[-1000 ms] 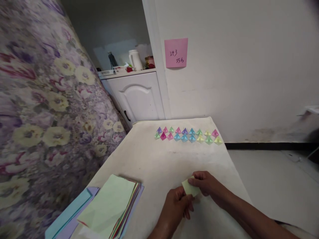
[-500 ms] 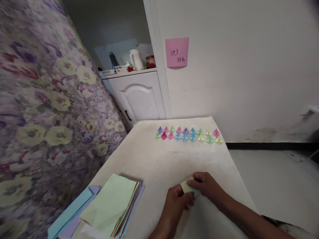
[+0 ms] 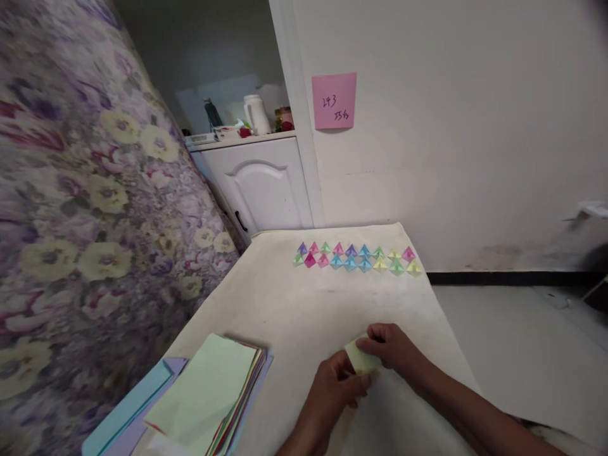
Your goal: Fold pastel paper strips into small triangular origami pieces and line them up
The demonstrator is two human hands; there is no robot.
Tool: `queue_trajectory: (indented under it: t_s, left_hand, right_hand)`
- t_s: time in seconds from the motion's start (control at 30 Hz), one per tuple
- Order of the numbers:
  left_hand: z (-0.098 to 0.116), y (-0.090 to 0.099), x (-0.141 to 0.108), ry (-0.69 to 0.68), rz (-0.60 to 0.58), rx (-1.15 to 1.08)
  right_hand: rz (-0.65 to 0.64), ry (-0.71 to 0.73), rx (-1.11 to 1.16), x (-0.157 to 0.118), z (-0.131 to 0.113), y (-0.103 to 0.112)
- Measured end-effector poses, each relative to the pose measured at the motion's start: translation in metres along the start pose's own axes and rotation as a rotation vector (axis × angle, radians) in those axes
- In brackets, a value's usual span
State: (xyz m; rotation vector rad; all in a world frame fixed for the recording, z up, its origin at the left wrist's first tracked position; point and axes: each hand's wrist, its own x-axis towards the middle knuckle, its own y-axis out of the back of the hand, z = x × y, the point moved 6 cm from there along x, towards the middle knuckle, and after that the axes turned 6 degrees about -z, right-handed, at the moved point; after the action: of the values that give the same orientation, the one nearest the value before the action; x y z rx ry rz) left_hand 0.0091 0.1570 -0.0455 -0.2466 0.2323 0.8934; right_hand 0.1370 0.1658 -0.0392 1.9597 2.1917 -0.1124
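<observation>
A small pale yellow-green folded paper (image 3: 361,360) is held between both hands above the near part of the cloth-covered table (image 3: 285,310). My left hand (image 3: 335,386) pinches its lower left side, thumb on top. At its upper right, my right hand (image 3: 392,345) grips the edge between thumb and fingers. Farther back, several small folded paper pieces (image 3: 350,261) in purple, pink, green, blue and yellow stand in two rows.
At the near left lies a stack of coloured paper (image 3: 209,386), pale green on top, beside blue and purple sheets (image 3: 133,405). A floral curtain (image 3: 95,221) hangs left. Behind are a white cabinet (image 3: 266,183) and a wall with a pink note (image 3: 334,100).
My right thumb has shifted slightly up on the paper, and more of the paper's face shows. The whole view has moved a little.
</observation>
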Motion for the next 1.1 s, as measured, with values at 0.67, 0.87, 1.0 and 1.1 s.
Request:
queue_trajectory:
  t_s: [0.67, 0.87, 1.0, 1.1]
  left_hand:
    - [-0.007, 0.014, 0.001, 0.039, 0.209, -0.163]
    - [-0.006, 0.013, 0.0, 0.028, 0.212, -0.147]
    - [-0.005, 0.013, 0.0, 0.003, 0.211, -0.12]
    - [-0.002, 0.013, 0.0, -0.021, 0.212, -0.095]
  right_hand:
    - [0.116, 0.2, -0.091, -0.011, -0.022, 0.009]
    - [0.11, 0.166, -0.088, -0.011, -0.018, 0.002]
    - [0.1, 0.157, -0.041, -0.009, -0.015, 0.002]
    - [0.091, 0.143, -0.071, -0.009, -0.014, 0.002]
